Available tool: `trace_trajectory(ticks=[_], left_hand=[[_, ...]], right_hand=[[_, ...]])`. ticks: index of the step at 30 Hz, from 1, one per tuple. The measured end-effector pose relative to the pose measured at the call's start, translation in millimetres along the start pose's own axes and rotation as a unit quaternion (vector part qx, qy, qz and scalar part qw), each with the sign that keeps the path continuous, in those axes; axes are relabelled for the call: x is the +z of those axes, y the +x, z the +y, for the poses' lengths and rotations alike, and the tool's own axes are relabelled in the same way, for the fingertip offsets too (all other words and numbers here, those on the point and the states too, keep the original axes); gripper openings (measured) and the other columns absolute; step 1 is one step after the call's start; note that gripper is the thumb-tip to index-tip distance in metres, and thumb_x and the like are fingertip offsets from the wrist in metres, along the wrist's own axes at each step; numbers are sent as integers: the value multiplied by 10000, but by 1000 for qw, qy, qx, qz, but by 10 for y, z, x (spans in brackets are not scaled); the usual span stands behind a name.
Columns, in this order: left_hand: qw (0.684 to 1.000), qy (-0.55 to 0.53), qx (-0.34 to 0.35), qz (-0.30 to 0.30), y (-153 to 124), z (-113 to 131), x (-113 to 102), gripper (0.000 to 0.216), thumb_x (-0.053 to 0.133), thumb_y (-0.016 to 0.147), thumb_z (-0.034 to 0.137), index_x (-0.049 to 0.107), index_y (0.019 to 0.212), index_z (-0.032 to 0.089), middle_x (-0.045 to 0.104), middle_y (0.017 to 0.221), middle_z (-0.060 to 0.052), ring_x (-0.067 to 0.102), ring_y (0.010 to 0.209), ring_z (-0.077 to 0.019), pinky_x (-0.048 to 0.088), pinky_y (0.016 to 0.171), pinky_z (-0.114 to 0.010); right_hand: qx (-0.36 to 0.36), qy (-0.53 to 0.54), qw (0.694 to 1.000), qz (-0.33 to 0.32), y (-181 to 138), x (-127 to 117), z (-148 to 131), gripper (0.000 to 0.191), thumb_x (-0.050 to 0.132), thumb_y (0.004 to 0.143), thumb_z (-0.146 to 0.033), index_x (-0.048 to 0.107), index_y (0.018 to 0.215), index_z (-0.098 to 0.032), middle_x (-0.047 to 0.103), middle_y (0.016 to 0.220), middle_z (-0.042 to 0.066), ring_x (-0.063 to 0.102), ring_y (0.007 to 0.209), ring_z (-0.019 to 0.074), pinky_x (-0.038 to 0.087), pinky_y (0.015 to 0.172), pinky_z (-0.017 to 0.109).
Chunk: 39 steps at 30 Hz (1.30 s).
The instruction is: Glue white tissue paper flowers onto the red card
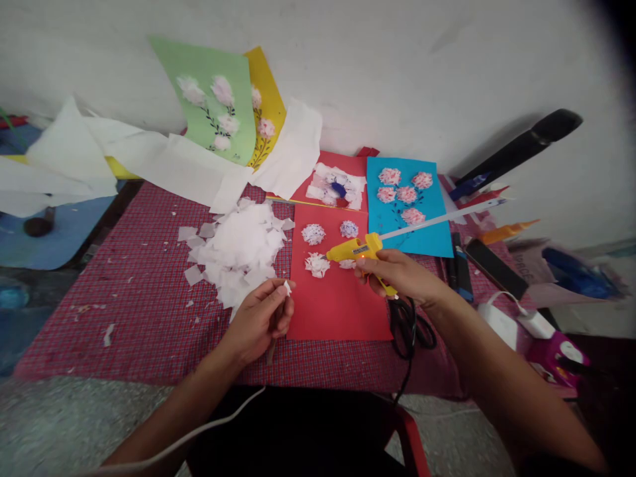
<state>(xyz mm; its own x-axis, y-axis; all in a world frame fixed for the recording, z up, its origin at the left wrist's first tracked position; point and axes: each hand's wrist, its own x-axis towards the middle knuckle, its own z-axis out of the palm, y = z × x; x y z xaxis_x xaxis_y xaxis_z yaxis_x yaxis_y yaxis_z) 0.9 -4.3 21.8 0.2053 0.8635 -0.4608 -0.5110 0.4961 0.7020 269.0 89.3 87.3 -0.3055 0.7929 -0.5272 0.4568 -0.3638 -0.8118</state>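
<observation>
My right hand (397,273) is closed around the handle of a yellow glue gun (354,249), whose nozzle points left over a red sheet of paper (338,305). A white glue stick (437,220) juts from its back. My left hand (263,319) pinches a small white paper piece (287,287) just left of the red sheet. Three small white tissue flowers (314,234) sit on the red sheet near the nozzle.
A heap of cut white tissue squares (238,246) lies on the red checked cloth (149,298). A blue card with pink flowers (407,205), green (213,99) and yellow cards lean at the wall. Black scissors (410,328), markers, a phone (494,268) and chargers lie right.
</observation>
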Motion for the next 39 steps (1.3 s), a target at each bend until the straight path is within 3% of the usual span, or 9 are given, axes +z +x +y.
trace_trajectory(ticks=[7, 14, 24, 39], left_hand=[[1000, 0, -2, -8, 4, -18, -26, 292, 744, 897, 393, 568, 1023, 197, 602, 659, 46, 430, 436, -58, 276, 395, -168], [1000, 1, -6, -12, 8, -12, -19, 298, 735, 904, 397, 555, 1034, 198, 603, 662, 43, 430, 438, -61, 277, 396, -171], [1000, -2, -2, -16, -2, -6, -25, 320, 757, 887, 410, 566, 1028, 195, 604, 673, 43, 432, 441, -57, 269, 405, -174], [1000, 0, -1, -17, -8, 2, -16, 304, 749, 892, 400, 602, 1051, 187, 601, 668, 37, 438, 445, -56, 280, 405, -169]], right_hand=[[1, 1, 1000, 7, -8, -20, 21, 459, 681, 849, -624, 670, 734, -179, 542, 485, -19, 424, 395, 86, 292, 406, 256], [-8, 17, 1000, 9, 18, -7, 42, 449, 718, 820, -614, 672, 734, -175, 644, 663, 26, 453, 423, 78, 299, 403, 267], [-9, -19, 1000, -22, -59, 46, 104, 459, 656, 886, -629, 651, 763, -187, 545, 488, -27, 444, 423, 94, 319, 444, 250], [-17, -47, 999, -13, -66, 160, 76, 475, 656, 871, -650, 595, 763, -191, 560, 576, -28, 470, 463, 91, 348, 453, 241]])
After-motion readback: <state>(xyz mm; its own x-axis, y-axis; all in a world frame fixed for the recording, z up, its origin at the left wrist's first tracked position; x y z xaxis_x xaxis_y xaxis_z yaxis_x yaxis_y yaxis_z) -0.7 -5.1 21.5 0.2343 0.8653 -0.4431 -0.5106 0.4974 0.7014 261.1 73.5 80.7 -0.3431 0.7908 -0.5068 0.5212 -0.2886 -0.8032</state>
